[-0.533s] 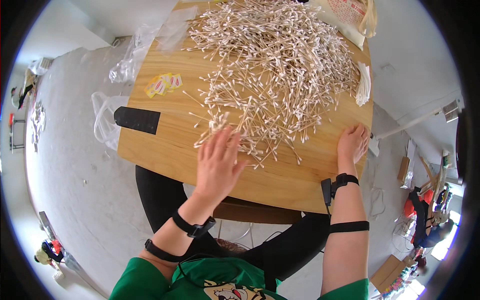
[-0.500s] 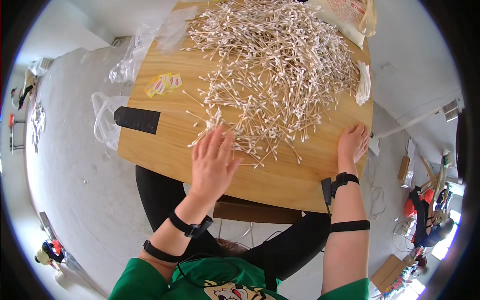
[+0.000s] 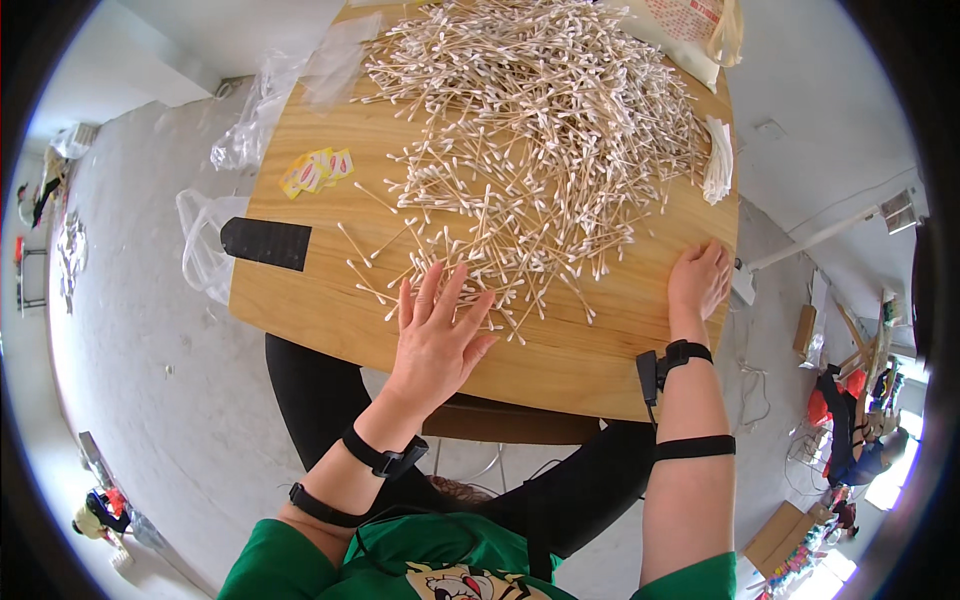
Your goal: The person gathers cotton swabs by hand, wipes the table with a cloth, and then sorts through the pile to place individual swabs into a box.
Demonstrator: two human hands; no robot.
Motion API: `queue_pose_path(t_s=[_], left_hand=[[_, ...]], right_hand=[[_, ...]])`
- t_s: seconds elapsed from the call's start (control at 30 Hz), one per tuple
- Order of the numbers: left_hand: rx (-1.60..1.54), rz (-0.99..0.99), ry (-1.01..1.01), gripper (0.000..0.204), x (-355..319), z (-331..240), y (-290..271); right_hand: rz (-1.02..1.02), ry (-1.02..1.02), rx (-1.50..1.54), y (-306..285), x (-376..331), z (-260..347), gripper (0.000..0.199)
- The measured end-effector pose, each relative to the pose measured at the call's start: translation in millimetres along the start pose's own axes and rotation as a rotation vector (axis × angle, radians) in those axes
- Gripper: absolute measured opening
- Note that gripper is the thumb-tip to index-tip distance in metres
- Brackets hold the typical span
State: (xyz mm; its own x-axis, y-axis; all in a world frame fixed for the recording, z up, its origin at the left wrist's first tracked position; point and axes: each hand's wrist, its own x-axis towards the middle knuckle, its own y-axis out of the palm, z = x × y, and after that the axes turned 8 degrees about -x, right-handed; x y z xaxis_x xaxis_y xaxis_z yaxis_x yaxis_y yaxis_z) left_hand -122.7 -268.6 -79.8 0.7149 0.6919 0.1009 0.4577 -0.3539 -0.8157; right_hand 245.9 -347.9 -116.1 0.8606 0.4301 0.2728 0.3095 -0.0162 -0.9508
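Note:
A big loose heap of cotton swabs (image 3: 560, 110) with white tips and pale sticks covers the far and middle part of the wooden table (image 3: 590, 370). My left hand (image 3: 435, 335) lies palm down with fingers spread, its fingertips touching the swabs at the heap's near edge. Some stray swabs lie just left of those fingertips. My right hand (image 3: 697, 283) rests at the table's right edge, apart from the swabs, its fingers loosely bent and nothing visible in them. Beyond it, a tidy bundle of white-tipped swabs (image 3: 718, 160) lies by the edge.
Small yellow-and-white packets (image 3: 316, 172) and a black strip (image 3: 266, 243) lie on the table's left. Clear plastic bags (image 3: 205, 235) hang off that side. A pale printed bag (image 3: 690, 30) sits far right. A black device (image 3: 648, 375) is at the near right edge.
My left hand has shifted slightly right and nearer, its fingers spreading wider. A few swabs now lie further left of it. My right hand stays at the edge.

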Motion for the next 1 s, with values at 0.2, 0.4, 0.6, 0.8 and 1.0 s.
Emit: queue_pose_path(t_s=[0.2,0.4,0.6,0.8,1.0], left_hand=[[0.015,0.120,0.087,0.057,19,-6,16],[0.001,0.149,0.172,0.062,39,-30,31],[-0.058,0.044,0.178,0.056,61,-21,25],[0.120,-0.186,-0.136,0.053,92,35,3],[0.143,0.068,-0.018,0.055,85,13,10]], right_hand=[[-0.020,-0.005,0.020,-1,-2,4,0.040],[-0.015,-0.013,-0.009,-2,2,0,0.040],[-0.029,-0.007,0.004,0,2,-3,0.041],[-0.032,-0.017,0.019,-6,-1,4,0.041],[0.009,0.011,0.025,-9,-1,2,0.041]])
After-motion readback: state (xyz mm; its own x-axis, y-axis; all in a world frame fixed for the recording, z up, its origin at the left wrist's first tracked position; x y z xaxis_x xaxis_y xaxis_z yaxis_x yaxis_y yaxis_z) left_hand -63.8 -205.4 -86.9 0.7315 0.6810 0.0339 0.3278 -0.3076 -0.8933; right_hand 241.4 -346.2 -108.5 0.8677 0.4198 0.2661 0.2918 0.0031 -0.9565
